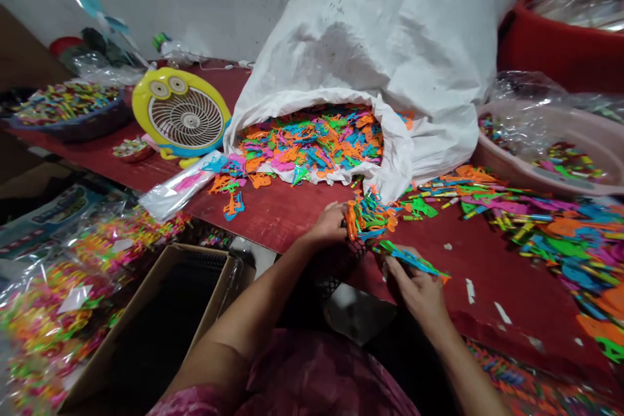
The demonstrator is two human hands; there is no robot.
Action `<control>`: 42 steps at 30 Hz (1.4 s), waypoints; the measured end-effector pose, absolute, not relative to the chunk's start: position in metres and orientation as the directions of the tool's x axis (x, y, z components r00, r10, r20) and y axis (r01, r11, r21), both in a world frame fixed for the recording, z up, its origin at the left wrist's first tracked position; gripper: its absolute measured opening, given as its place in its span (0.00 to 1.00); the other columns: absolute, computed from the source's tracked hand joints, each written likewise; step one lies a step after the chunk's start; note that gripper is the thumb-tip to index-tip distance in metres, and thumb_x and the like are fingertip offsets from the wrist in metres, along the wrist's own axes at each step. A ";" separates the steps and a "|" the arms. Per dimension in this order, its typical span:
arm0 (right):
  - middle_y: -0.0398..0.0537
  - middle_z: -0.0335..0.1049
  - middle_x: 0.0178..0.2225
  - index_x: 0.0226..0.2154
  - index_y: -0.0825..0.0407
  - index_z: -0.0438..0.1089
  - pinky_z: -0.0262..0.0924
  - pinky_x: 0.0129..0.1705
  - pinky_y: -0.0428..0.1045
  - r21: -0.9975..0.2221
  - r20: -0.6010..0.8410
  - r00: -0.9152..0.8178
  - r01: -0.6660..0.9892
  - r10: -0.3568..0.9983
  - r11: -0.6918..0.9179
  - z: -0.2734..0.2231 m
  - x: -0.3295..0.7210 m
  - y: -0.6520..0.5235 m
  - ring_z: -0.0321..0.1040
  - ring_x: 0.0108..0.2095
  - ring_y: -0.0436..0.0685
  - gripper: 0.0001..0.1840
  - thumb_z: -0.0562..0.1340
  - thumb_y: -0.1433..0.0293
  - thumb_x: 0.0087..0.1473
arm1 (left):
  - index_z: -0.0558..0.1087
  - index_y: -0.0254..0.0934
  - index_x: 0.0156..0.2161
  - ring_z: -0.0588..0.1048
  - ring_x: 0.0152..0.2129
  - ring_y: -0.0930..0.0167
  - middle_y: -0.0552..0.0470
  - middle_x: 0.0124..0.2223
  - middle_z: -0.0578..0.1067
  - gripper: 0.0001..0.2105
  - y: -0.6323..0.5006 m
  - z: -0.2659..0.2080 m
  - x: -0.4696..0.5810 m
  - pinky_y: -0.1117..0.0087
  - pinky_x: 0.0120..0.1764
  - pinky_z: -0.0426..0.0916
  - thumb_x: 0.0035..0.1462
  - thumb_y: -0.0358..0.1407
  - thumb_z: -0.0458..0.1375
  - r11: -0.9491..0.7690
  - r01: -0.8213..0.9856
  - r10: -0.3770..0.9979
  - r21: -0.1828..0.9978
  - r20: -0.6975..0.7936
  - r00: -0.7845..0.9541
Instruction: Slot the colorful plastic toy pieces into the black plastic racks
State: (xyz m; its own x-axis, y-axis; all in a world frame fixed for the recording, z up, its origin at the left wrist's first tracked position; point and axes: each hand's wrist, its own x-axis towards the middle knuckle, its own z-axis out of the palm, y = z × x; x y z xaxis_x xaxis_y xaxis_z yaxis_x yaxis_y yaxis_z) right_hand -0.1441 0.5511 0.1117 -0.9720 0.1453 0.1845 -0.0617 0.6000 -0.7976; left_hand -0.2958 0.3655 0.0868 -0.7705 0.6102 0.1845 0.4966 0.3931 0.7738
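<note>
My left hand [330,223] is closed round a thick bunch of small plastic pieces [373,216] in orange, green, blue and pink, at the table's front edge. A little to the right, my right hand [420,291] grips a few flat plastic pieces [407,259], mostly blue and green with an orange tip. Their exact kind is too small to make out. Beyond both hands, a big white sack [390,32] lies with its mouth towards me, full of similar bright pieces [316,143].
On the red table [273,214] stands a yellow fan [188,118], with a clear plastic bag [178,188] before it. Loose pieces [580,234] spread at right beside a pink basin [575,136]. A cardboard box [214,260] and filled bags [63,299] are below left.
</note>
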 end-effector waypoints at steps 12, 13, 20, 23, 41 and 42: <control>0.51 0.72 0.37 0.41 0.49 0.67 0.64 0.43 0.52 -0.659 0.283 -0.959 -0.213 -0.024 0.721 0.107 -0.151 0.533 0.70 0.38 0.58 0.10 0.54 0.63 0.62 | 0.71 0.40 0.56 0.69 0.55 0.61 0.46 0.60 0.71 0.26 0.366 0.072 -0.298 0.57 0.65 0.50 0.50 0.32 0.60 0.445 0.554 0.615 0.704 0.210 -0.760; 0.51 0.72 0.36 0.40 0.49 0.66 0.64 0.43 0.52 -0.650 0.288 -0.957 -0.216 -0.027 0.729 0.108 -0.151 0.531 0.70 0.38 0.58 0.10 0.54 0.63 0.62 | 0.70 0.40 0.57 0.69 0.56 0.61 0.46 0.60 0.70 0.26 0.366 0.071 -0.298 0.56 0.65 0.49 0.50 0.32 0.60 0.448 0.554 0.616 0.702 0.207 -0.760; 0.51 0.70 0.42 0.47 0.49 0.66 0.62 0.46 0.52 -0.663 0.315 -0.929 -0.361 -0.194 0.656 0.107 -0.154 0.540 0.68 0.45 0.58 0.15 0.53 0.71 0.58 | 0.71 0.38 0.56 0.68 0.56 0.60 0.44 0.60 0.70 0.26 0.366 0.075 -0.297 0.55 0.65 0.50 0.49 0.30 0.59 0.461 0.544 0.621 0.702 0.183 -0.762; 0.50 0.71 0.42 0.45 0.49 0.66 0.62 0.46 0.51 -0.685 0.256 -0.953 -0.298 -0.164 0.665 0.112 -0.157 0.541 0.69 0.44 0.57 0.12 0.54 0.69 0.59 | 0.71 0.39 0.56 0.68 0.57 0.61 0.45 0.60 0.70 0.26 0.365 0.077 -0.296 0.56 0.65 0.49 0.49 0.31 0.60 0.462 0.541 0.618 0.703 0.182 -0.765; 0.44 0.63 0.18 0.25 0.50 0.62 0.44 0.25 0.49 -0.387 0.406 -0.894 0.020 0.190 0.922 0.095 -0.160 0.504 0.57 0.18 0.53 0.22 0.49 0.56 0.64 | 0.68 0.40 0.59 0.65 0.59 0.63 0.46 0.63 0.67 0.28 0.368 0.073 -0.295 0.56 0.66 0.47 0.50 0.29 0.58 0.489 0.544 0.611 0.682 0.177 -0.771; 0.45 0.64 0.19 0.26 0.51 0.63 0.44 0.25 0.49 -0.368 0.396 -0.897 0.038 0.194 0.929 0.095 -0.160 0.504 0.58 0.18 0.53 0.22 0.48 0.56 0.64 | 0.68 0.40 0.58 0.66 0.59 0.62 0.45 0.62 0.67 0.28 0.368 0.074 -0.295 0.55 0.66 0.47 0.50 0.30 0.58 0.482 0.537 0.607 0.692 0.178 -0.774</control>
